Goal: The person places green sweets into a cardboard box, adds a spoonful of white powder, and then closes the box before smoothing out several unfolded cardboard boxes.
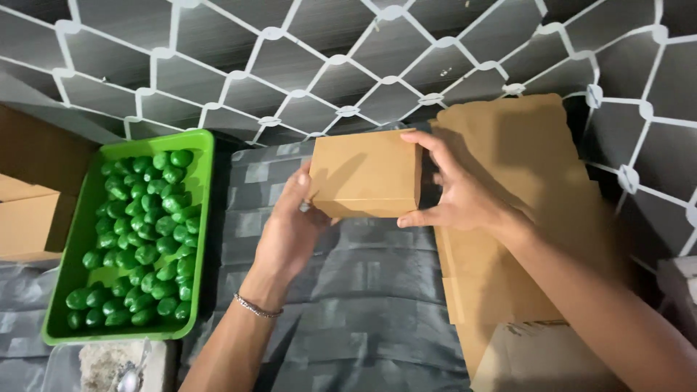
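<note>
Both forearms reach in from the bottom edge, the left wrist wearing a thin bracelet [255,307]. Between the two hands sits a small brown cardboard box [365,173], held up above the grey patterned cloth [363,305]. Left hand [290,229] presses its thumb and curled fingers against the box's left side; right hand [457,192] spreads wide, fingers along the top right edge and thumb under the lower right corner. Just behind and under the right fingers lies a stack of flat brown cardboard sheets [508,145]. Well out beyond the left fingers stands a green tray [200,145] filled with small glossy green pieces [145,232]
</note>
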